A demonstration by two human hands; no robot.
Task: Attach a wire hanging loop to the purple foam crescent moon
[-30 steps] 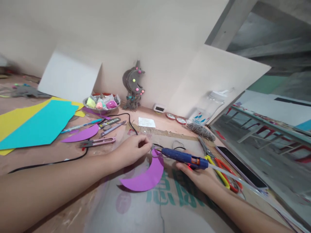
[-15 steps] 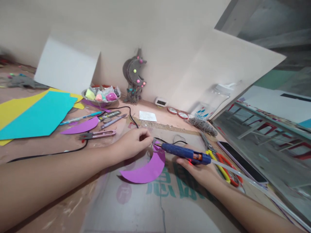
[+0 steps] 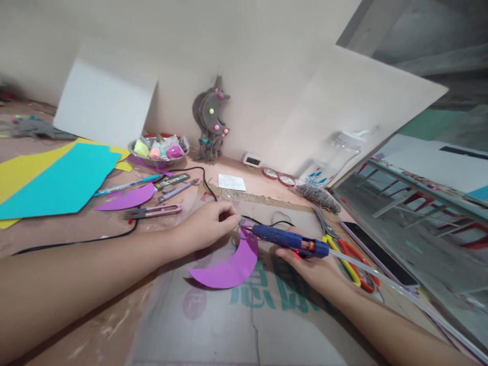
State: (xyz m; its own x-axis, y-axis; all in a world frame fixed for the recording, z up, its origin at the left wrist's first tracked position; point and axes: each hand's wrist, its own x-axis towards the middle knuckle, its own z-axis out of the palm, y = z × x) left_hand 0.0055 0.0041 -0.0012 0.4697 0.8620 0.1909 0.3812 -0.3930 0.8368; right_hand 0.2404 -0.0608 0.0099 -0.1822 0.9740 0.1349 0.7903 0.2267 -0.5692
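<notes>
Clear bottle (image 3: 338, 155) — small white clock (image 3: 252, 160)

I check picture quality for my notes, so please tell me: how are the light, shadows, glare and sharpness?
Head view: light looks soft; shadow darkens the lettered sheet below the right hand; a small red glow shows beneath the blue glue gun; pale sheen washes the sheet's near part. Also head view: the background table appears slanted and soft.

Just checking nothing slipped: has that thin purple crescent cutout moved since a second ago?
No, the purple crescent cutout shows no clear shift; its left tip stays above the round pink print.
</notes>
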